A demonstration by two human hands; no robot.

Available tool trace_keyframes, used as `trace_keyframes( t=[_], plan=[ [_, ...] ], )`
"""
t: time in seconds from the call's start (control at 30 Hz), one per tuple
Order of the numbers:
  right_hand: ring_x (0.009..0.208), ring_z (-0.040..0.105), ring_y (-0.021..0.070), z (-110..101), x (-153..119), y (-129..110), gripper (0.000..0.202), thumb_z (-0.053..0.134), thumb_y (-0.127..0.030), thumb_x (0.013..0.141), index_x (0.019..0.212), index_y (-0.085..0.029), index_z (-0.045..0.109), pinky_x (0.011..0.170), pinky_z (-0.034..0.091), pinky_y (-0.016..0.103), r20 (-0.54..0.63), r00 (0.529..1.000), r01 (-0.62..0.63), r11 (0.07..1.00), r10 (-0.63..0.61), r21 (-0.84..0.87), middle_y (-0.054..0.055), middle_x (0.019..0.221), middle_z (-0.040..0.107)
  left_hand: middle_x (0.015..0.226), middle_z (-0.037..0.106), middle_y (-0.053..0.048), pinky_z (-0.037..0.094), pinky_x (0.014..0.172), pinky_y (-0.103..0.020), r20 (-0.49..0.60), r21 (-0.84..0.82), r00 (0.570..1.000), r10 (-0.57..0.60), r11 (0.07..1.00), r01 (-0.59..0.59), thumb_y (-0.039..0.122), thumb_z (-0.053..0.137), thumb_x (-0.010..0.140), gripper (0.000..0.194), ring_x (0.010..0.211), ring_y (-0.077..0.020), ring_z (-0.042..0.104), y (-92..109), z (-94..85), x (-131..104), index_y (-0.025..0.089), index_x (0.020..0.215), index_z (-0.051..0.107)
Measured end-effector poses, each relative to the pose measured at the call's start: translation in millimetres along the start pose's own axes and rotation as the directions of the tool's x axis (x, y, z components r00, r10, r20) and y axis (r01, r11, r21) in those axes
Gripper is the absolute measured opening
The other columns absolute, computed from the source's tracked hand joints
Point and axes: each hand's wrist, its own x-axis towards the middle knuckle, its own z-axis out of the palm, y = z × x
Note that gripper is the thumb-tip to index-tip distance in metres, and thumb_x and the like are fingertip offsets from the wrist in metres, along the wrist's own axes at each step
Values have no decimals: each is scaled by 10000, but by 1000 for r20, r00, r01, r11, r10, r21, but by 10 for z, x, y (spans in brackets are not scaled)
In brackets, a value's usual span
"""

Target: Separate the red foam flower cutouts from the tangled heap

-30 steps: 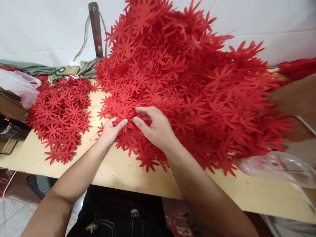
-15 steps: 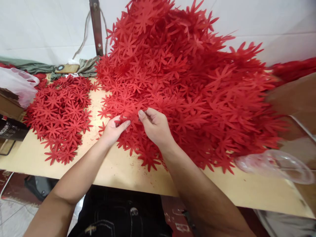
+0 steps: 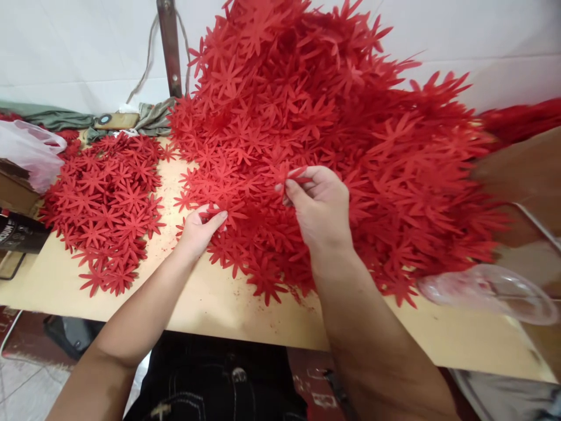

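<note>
A tall heap of red flower-shaped cutouts (image 3: 272, 117) with narrow petals covers the middle and right of the table. At the heap's left front edge my left hand (image 3: 202, 227) pinches a red flower cutout (image 3: 232, 215) between thumb and fingers. Farther right, over the heap, my right hand (image 3: 322, 196) is closed on another red flower cutout (image 3: 284, 174), its petals sticking out past the thumb and forefinger. The hands are apart. How many layers each hand holds is hidden by the fingers.
A smaller pile of red flower cutouts (image 3: 114, 204) lies at left on the pale tabletop (image 3: 210, 310). Beside it are a plastic bag (image 3: 30, 149) and a dark box (image 3: 20, 231). A clear plastic piece (image 3: 486, 292) and cardboard (image 3: 526, 187) stand at right. A metal bracket (image 3: 169, 52) rises behind.
My right hand has moved right and slightly up, away from my left hand, with a red flower cutout now visible in its fingers. My left hand has hardly moved.
</note>
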Motion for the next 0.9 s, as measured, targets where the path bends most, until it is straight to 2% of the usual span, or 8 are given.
trace_keyframes(
  t=[0.23, 0.43, 0.53, 0.63, 0.67, 0.73, 0.83, 0.9],
  plan=[
    [427, 436, 93, -16, -28, 55, 110, 589, -303, 764, 777, -231, 506, 441, 369, 266, 5, 1000, 12, 997, -12, -81, -20, 592, 564, 444, 462, 100, 313, 487, -194, -60, 9, 997, 45, 999, -44, 458, 773, 555, 401, 432, -29, 384, -16, 4, 13, 171, 661, 515],
    [568, 528, 140, -76, 60, 211, 185, 535, -401, 819, 864, -222, 536, 542, 436, 323, -14, 992, 118, 957, -126, -265, 19, 698, 557, 523, 494, 79, 346, 525, -196, -25, 28, 998, 64, 998, -64, 500, 753, 578, 412, 492, -36, 414, -54, 2, 19, 163, 656, 530],
    [822, 602, 208, -94, 34, 188, 386, 583, -460, 786, 1088, -223, 546, 695, 500, 396, 49, 978, 207, 897, -204, -391, 91, 932, 605, 582, 544, 61, 387, 579, -203, 1, 21, 997, 79, 997, -79, 499, 742, 603, 394, 548, -52, 465, -83, -5, 20, 164, 684, 552],
    [1139, 516, 299, -38, -90, 39, 524, 638, -482, 734, 1168, -201, 561, 898, 463, 498, 131, 948, 314, 798, -289, -515, 164, 1197, 546, 622, 589, 44, 421, 625, -214, 0, 16, 998, 61, 998, -61, 501, 750, 595, 403, 593, -66, 511, -98, -12, 29, 157, 698, 569],
    [1167, 500, 305, 2, -148, -19, 504, 621, -483, 747, 1154, -189, 579, 926, 450, 509, 175, 943, 332, 788, -282, -518, 171, 1210, 545, 639, 604, 39, 434, 648, -218, 11, 1, 998, 58, 998, -58, 498, 754, 591, 403, 613, -71, 528, -100, -12, 32, 154, 715, 584],
    [1072, 564, 272, 107, -264, -106, 446, 587, -471, 775, 1106, -172, 606, 889, 485, 470, 298, 937, 305, 843, -183, -443, 153, 1107, 607, 662, 623, 36, 451, 681, -225, 41, -34, 997, 62, 998, -61, 492, 759, 585, 400, 639, -78, 546, -98, -9, 40, 154, 738, 610],
    [810, 622, 183, 270, -381, -120, 341, 618, -431, 750, 965, -168, 622, 743, 525, 358, 426, 904, 109, 943, 37, -314, 82, 905, 661, 648, 622, 39, 452, 675, -219, 23, -47, 996, 88, 995, -87, 492, 766, 567, 390, 632, -75, 536, -89, -4, 50, 155, 695, 618],
    [699, 598, 139, 344, -409, -79, 254, 624, -409, 736, 828, -172, 609, 669, 509, 300, 455, 885, -4, 977, 102, -212, 36, 786, 652, 627, 612, 44, 445, 653, -215, -7, -42, 995, 95, 995, -95, 511, 761, 562, 402, 607, -68, 522, -83, 0, 53, 156, 676, 610]
  ],
)
